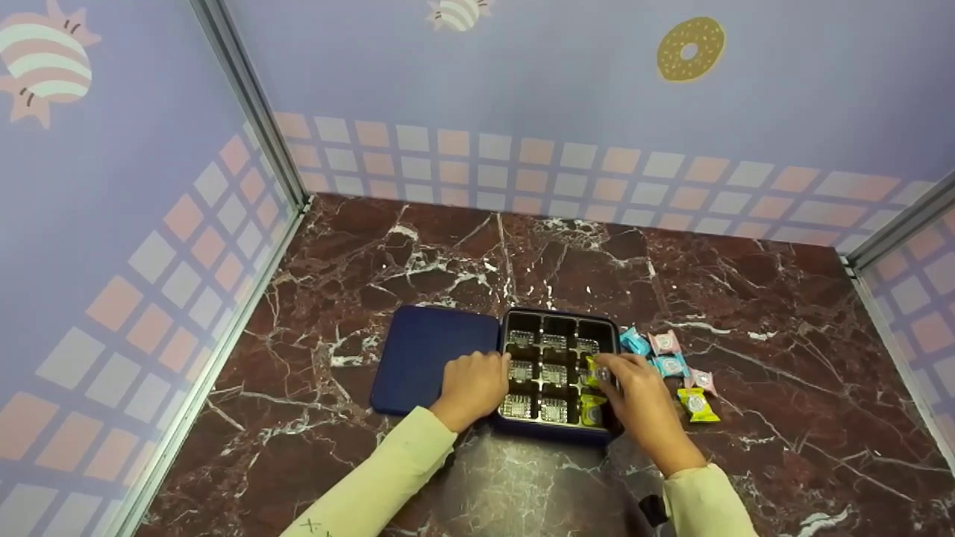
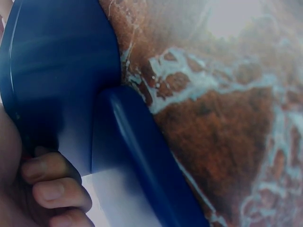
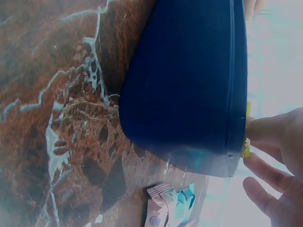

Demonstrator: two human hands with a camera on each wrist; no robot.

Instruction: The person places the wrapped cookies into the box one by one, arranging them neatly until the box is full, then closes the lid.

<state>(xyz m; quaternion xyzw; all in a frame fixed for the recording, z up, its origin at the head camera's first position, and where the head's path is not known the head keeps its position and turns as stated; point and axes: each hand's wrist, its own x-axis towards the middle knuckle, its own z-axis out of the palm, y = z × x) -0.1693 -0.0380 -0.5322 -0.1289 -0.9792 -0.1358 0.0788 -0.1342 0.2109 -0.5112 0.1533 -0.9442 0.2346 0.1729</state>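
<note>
A dark blue box (image 1: pixel 556 432) with a divided tray stands on the marbled surface. My left hand (image 1: pixel 471 388) grips its left rim, fingers curled near the wall in the left wrist view (image 2: pixel 57 189). With my right hand (image 1: pixel 645 403), I pinch a yellow-wrapped piece (image 1: pixel 592 371) at the right column's middle compartment. The right wrist view shows this yellow wrapper (image 3: pixel 246 148) between the fingers of my right hand (image 3: pixel 279 161), at the box's rim. Another yellow piece (image 1: pixel 593 410) lies in the front right compartment.
Flat beside the box's left side is a blue lid (image 1: pixel 429 358). To the right lie several wrapped pieces: blue (image 1: pixel 635 341), pink (image 1: pixel 665 343) and yellow (image 1: pixel 697 404). Patterned panels (image 1: pixel 522 89) enclose the back and sides.
</note>
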